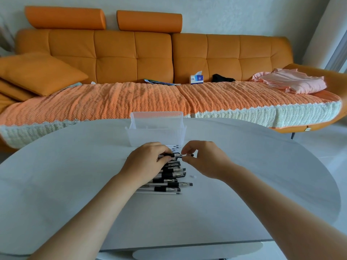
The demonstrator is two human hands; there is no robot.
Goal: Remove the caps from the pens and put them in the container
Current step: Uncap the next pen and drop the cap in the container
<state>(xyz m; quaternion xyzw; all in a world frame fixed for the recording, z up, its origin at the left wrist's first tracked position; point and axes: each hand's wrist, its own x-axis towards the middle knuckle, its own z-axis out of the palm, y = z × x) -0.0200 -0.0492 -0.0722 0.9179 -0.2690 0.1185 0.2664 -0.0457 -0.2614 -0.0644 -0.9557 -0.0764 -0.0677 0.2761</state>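
A person leans over a white tabletop (75, 175), both bare arms reaching forward. The left grip (148, 160) curls around one end of a pen (177, 156), and the right grip (204, 158) pinches the other end between thumb and fingertips, holding it level just above a pile of pens (169, 182). I cannot tell whether its cap is on or off. A clear plastic container (155, 134) stands on the tabletop just behind the pile. Beyond it is an orange sofa (131, 53) with a tissue box (196, 78) on it.
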